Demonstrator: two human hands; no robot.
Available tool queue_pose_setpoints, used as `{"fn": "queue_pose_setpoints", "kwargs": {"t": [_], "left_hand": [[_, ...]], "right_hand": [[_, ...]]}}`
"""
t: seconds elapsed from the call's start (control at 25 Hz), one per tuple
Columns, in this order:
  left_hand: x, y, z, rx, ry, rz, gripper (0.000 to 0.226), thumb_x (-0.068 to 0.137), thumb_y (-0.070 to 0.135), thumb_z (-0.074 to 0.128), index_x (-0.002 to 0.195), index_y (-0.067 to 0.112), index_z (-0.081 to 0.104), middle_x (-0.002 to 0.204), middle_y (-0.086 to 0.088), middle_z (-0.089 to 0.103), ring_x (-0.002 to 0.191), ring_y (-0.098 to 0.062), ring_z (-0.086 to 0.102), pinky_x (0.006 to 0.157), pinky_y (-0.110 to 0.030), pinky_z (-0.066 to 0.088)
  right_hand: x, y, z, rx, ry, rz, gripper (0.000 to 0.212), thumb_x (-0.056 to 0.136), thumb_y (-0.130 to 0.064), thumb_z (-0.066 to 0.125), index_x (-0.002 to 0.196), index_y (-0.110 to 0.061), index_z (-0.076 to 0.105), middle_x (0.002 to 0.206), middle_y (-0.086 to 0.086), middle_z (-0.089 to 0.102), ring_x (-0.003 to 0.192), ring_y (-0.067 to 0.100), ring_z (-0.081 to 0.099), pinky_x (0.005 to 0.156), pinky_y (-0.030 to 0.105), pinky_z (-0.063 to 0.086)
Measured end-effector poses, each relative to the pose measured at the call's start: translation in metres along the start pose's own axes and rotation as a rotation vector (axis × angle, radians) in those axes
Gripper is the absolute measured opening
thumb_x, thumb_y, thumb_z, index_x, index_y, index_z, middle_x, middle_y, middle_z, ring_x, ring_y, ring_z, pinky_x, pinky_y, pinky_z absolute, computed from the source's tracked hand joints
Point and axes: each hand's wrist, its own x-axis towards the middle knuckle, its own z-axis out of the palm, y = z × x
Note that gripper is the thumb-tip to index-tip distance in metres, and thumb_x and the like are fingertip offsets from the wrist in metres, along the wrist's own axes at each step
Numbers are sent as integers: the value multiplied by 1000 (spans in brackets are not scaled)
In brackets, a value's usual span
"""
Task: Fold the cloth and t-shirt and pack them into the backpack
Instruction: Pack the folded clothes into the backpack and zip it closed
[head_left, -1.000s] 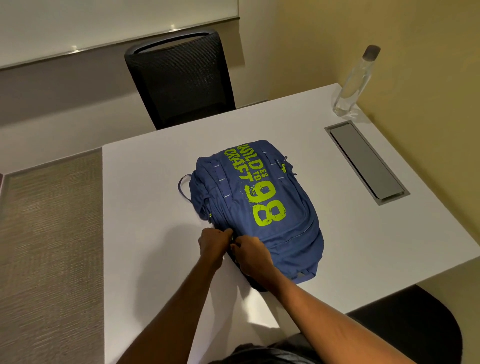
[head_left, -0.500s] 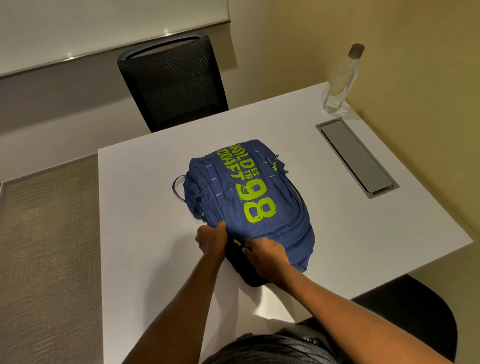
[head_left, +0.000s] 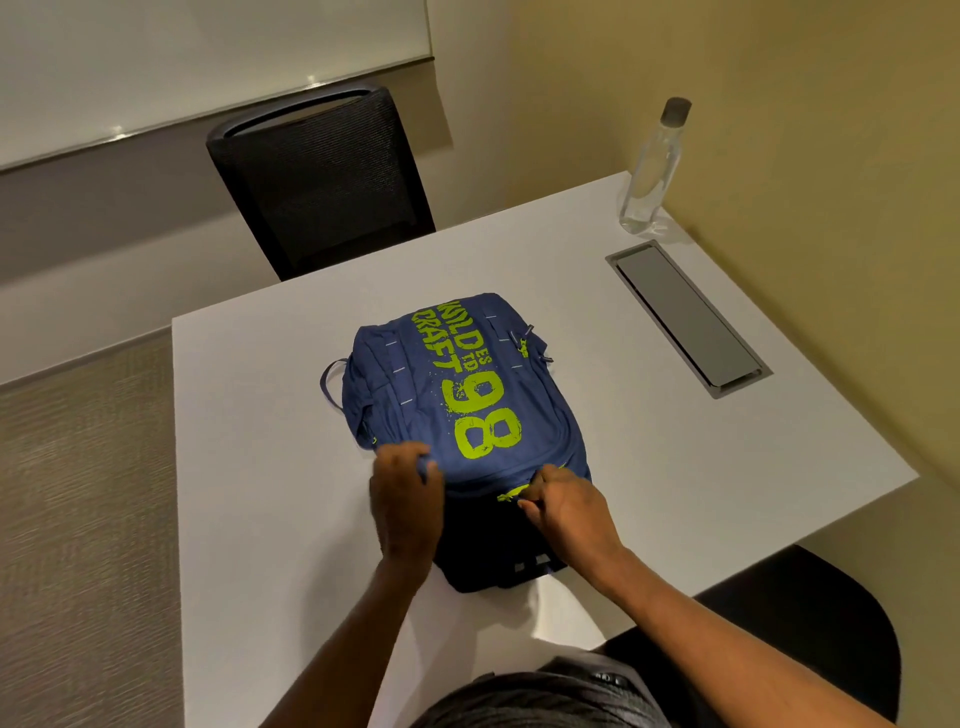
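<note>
A blue backpack (head_left: 457, 395) with lime green lettering and a big "98" lies flat on the white table (head_left: 675, 457). My left hand (head_left: 402, 493) grips the blue fabric at the pack's near left edge. My right hand (head_left: 563, 512) pinches a lime green zipper pull (head_left: 511, 494) at the near side, just right of the left hand. Between my hands a dark opening or panel of the pack shows. No cloth or t-shirt is visible.
A black mesh chair (head_left: 322, 182) stands behind the table. A clear water bottle (head_left: 652, 166) stands at the far right corner, beside a grey cable hatch (head_left: 685, 317) set in the tabletop. A yellow wall runs along the right. A dark seat (head_left: 810, 623) is at lower right.
My hands have drawn apart: the right hand has moved right along the pack's near edge with the zipper pull, while the left keeps hold of the fabric. The camera has shifted closer.
</note>
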Motion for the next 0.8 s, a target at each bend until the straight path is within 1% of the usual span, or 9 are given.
{"fn": "queue_pose_setpoints", "kwargs": {"t": [0.08,0.12,0.16,0.28,0.36,0.48,0.6,0.72,0.8], "left_hand": [[-19,8,6,126,-134,452,14,84,18,80,96,18,73,99,-5,62,95,-23,55,82,-36,42],[-26,7,11,200,-200,568,16,83,24,81,96,20,74,100,-2,62,96,-22,54,82,-35,39],[-30,7,15,264,-237,618,19,81,27,82,97,22,74,100,1,61,95,-22,54,82,-35,37],[-28,5,19,349,-214,637,12,83,28,82,90,24,73,93,3,59,90,-23,52,78,-35,35],[-23,6,17,359,-195,652,9,86,27,81,82,25,73,87,5,58,87,-23,51,76,-35,34],[-20,9,14,392,-214,653,13,87,29,79,77,25,71,84,7,57,86,-23,51,75,-36,35],[-22,8,12,379,-231,579,12,86,29,81,79,25,72,84,8,59,84,-23,51,73,-36,37],[-24,-2,10,344,-247,511,8,87,29,82,83,26,76,84,8,60,81,-21,50,72,-35,38],[-25,-7,10,362,-292,460,7,87,31,81,84,26,77,83,8,60,82,-21,50,73,-36,40]], "right_hand": [[0,-3,3,104,68,14,30,91,-42,55,89,-21,74,99,-2,62,92,24,59,72,41,50],[-1,-5,4,165,101,21,27,91,-40,58,87,-20,74,100,-3,62,92,22,57,74,41,49],[-1,-7,6,233,135,22,24,91,-38,61,86,-19,75,103,-3,62,94,20,56,76,40,49],[-6,-11,11,380,207,-24,20,91,-33,67,85,-15,76,109,-4,63,98,18,57,81,39,49],[-8,1,16,283,250,-68,17,90,-36,69,88,-20,76,111,-5,63,99,21,58,82,39,48],[-4,26,11,103,274,-69,12,90,-40,72,93,-31,79,120,-8,61,110,21,57,96,39,37],[8,49,-1,-13,311,-68,15,91,-38,69,87,-29,79,119,-7,62,114,21,58,103,40,26],[22,90,-14,-56,311,38,18,95,-36,71,83,-28,80,118,-3,63,112,26,59,104,43,25],[31,111,-19,-99,281,108,20,95,-41,73,83,-28,82,117,-1,64,109,26,60,104,47,27]]}}
